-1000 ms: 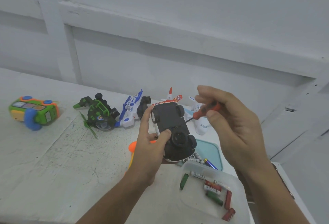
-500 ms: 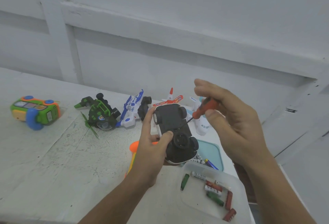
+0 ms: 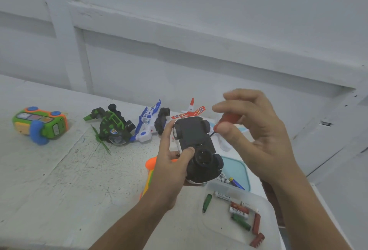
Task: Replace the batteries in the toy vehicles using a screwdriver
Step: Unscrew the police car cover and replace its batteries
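Note:
My left hand (image 3: 171,168) grips a white toy car (image 3: 196,144) held upside down above the table, its black underside and wheels facing me, thumb pressed on the underside. My right hand (image 3: 253,130) pinches the red handle of a small screwdriver (image 3: 227,121). The dark shaft of the tool points down-left to the right edge of the car's underside. Most of the handle is hidden by my fingers.
A clear tub (image 3: 258,200) at the lower right holds several loose batteries. A teal lid (image 3: 237,167) lies behind it. On the white table (image 3: 59,180) lie a green-orange toy (image 3: 39,124), a green-black vehicle (image 3: 113,128), a blue-white vehicle (image 3: 149,122) and an orange toy (image 3: 150,165).
The screwdriver in my right hand has shifted a little closer to the car's underside. My left hand keeps its hold on the car, which has barely moved.

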### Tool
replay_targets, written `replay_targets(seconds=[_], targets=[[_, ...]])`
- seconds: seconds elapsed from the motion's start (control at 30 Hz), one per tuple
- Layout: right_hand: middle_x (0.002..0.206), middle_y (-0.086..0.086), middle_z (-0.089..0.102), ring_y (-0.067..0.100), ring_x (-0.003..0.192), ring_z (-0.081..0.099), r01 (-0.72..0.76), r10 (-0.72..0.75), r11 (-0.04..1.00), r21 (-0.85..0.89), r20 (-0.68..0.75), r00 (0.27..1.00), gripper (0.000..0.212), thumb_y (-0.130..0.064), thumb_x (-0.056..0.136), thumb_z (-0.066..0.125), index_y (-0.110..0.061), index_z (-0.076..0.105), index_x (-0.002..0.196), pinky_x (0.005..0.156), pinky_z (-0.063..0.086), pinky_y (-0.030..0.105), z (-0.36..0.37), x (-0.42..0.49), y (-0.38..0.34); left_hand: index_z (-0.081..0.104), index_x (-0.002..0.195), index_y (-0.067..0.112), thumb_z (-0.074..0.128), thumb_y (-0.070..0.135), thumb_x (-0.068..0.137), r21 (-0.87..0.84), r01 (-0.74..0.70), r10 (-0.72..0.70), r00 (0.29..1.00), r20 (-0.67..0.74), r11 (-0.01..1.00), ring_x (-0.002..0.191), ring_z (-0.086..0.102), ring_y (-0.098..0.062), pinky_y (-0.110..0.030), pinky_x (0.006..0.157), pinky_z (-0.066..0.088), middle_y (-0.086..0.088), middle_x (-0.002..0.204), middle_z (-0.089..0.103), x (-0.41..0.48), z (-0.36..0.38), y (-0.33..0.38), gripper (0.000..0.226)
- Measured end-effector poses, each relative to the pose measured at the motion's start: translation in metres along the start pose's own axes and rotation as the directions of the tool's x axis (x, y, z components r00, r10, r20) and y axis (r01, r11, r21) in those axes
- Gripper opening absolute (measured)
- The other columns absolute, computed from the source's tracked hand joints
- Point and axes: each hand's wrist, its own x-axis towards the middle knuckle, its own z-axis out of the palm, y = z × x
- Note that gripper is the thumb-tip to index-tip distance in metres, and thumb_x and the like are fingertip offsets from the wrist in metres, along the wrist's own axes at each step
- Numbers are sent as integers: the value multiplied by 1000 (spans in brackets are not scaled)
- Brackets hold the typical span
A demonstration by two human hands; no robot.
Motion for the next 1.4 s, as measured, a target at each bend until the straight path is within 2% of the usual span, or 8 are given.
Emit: replay_targets(seconds=[0.1, 0.27, 0.5, 0.7, 0.9, 1.13, 1.3, 1.4], targets=[[91, 7, 60, 5, 91, 62, 32, -37, 995, -94, -51, 998, 26, -12, 83, 74, -31, 70, 101, 80, 45, 13, 0, 1, 2, 32, 134, 66, 56, 10, 97, -4, -4, 4, 1000, 5, 1000, 86, 73, -39, -57, 70, 60, -21, 92, 73, 0, 0, 1, 72], [102, -2, 68, 21, 93, 69, 9, -9, 999, -44, 3, 1000, 46, 2, 88, 54, -25, 60, 124, 89, 53, 30, -4, 1, 3, 33, 132, 67, 58, 10, 96, 4, 5, -5, 1000, -8, 1000, 86, 72, -40, -58, 71, 60, -24, 94, 72, -1, -1, 0, 72], [95, 6, 58, 6, 91, 62, 47, -49, 991, -129, -9, 999, 18, -20, 84, 71, -28, 70, 101, 83, 44, 14, -2, 7, -2, 33, 135, 65, 57, 10, 97, -5, 14, -14, 1000, 10, 1000, 80, 74, -34, -54, 64, 61, -22, 89, 73, -2, 0, 1, 71], [107, -6, 67, 21, 98, 68, 2, 1, 999, -55, 50, 999, 47, -1, 90, 53, -24, 58, 131, 94, 52, 37, -7, 10, 3, 33, 134, 65, 56, 8, 96, -13, 28, -28, 1000, 12, 1000, 82, 74, -37, -52, 62, 61, -26, 93, 71, -2, 0, 1, 72], [103, -3, 59, 17, 92, 66, 66, -63, 994, -82, 40, 997, 17, -23, 86, 67, -29, 68, 102, 89, 50, 30, -6, 12, 1, 33, 135, 65, 56, 9, 97, -21, 10, -9, 1000, 15, 1000, 84, 73, -39, -51, 63, 61, -26, 92, 71, -1, -1, 3, 71], [108, -3, 68, 23, 95, 69, -4, 5, 1000, -10, 88, 996, 47, 2, 89, 51, -23, 58, 129, 90, 52, 29, -7, 11, 4, 33, 134, 65, 56, 9, 97, -9, 21, -21, 1000, 20, 1000, 83, 73, -38, -52, 64, 61, -26, 93, 71, -1, -2, 3, 71], [106, -4, 57, 15, 83, 65, 43, -39, 997, -64, 59, 997, 18, -19, 86, 67, -29, 69, 102, 84, 48, 21, -5, 11, 3, 35, 132, 66, 57, 10, 96, 1, 15, -15, 1000, 8, 1000, 81, 73, -37, -52, 64, 61, -27, 92, 70, -1, 0, 4, 70], [94, -2, 57, 16, 84, 66, 38, -37, 997, -63, 18, 999, 30, -12, 84, 72, -32, 70, 107, 80, 47, 17, -4, 13, 6, 35, 134, 64, 56, 9, 97, -8, 9, -9, 1000, 23, 1000, 80, 73, -37, -50, 64, 61, -26, 89, 71, 0, 0, 5, 70]])
